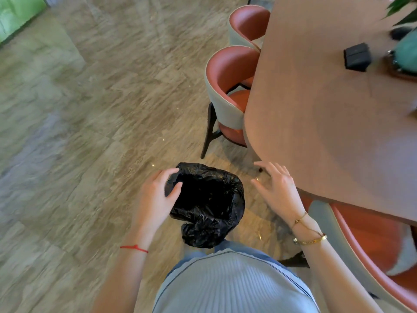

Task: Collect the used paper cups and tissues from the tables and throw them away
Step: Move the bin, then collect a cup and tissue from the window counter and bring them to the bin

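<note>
A black plastic trash bag [209,206] hangs open in front of my body, its mouth facing up and dark inside. My left hand [155,197] grips the bag's left rim between thumb and fingers. My right hand [278,188] hovers to the right of the bag with fingers spread, holding nothing, just off the rounded edge of the brown table [327,123]. No paper cup or tissue shows in view.
Red-and-grey chairs [225,96] are tucked along the table's left side, another chair [365,251] at lower right. On the table sit a black box [357,56], a teal object [406,53] and plant leaves [404,7]. Stone-tile floor [90,132] spreads left.
</note>
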The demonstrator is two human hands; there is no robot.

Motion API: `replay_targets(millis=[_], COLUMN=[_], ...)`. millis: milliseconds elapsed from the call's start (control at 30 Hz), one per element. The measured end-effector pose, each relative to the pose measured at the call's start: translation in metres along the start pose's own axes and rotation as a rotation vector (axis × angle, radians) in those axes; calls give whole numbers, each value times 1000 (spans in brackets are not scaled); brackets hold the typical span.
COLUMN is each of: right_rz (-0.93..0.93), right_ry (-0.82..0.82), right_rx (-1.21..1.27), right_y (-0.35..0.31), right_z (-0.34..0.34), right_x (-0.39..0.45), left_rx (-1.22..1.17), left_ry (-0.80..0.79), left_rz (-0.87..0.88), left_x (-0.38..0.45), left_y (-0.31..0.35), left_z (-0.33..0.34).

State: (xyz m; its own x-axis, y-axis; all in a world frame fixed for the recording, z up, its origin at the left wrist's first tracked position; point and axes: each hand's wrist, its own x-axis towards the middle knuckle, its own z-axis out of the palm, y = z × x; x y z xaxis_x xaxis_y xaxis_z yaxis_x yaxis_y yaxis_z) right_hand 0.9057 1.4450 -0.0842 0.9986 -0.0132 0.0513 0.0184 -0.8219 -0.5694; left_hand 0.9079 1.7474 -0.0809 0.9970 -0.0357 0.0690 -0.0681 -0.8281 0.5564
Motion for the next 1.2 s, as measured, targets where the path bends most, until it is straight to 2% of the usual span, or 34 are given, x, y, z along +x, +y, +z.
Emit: replay_targets(millis=[133,333,567,933,1200], right_rz=[106,327,590,942,1112], right_ry=[111,257,431,755,896], right_rx=[-2,21,-6,4,-50], right_y=[-8,-26,-33,19,91], right_z=[0,2,-10,-57,-135], right_x=[-63,-177,-294,-462,-605], left_rx=[-23,-74,-89,-153,-258], left_ry=[-99,-244,-415,-693,-807], left_rz=[96,329,627,1046,1221], left_x=[-21,-52,-83,-184,-306], left_y=[6,18,71,254,400], left_z=[-8,-9,19,108,188])
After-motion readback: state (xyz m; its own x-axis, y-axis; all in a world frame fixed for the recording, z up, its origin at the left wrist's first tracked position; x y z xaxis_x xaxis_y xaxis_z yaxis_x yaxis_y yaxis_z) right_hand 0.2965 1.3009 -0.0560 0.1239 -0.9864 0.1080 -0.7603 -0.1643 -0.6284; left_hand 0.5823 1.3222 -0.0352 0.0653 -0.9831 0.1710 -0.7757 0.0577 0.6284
